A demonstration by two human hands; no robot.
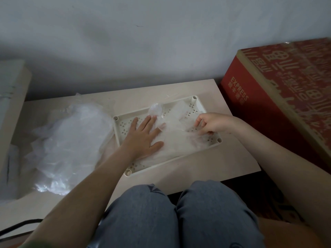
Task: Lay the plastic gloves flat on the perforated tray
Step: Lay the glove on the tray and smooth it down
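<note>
The plastic glove [179, 138] lies in the perforated tray [129, 172], its film stretched roughly nine-to-three between the hands. The left grip [143, 135], fingers straight and spread, presses the nine o'clock end flat. The right grip [211, 123], fingers curled, appears to pinch the three o'clock edge. A puffed fold at twelve sits nearer the left grip, so smoothing it likely falls to that one. The glove pile [71, 140] rests on the tabletop [206, 167] at the tray's nine.

Seemingly a home room: low table [223, 158] by plain wall [161, 42], red express box [286, 97].
</note>
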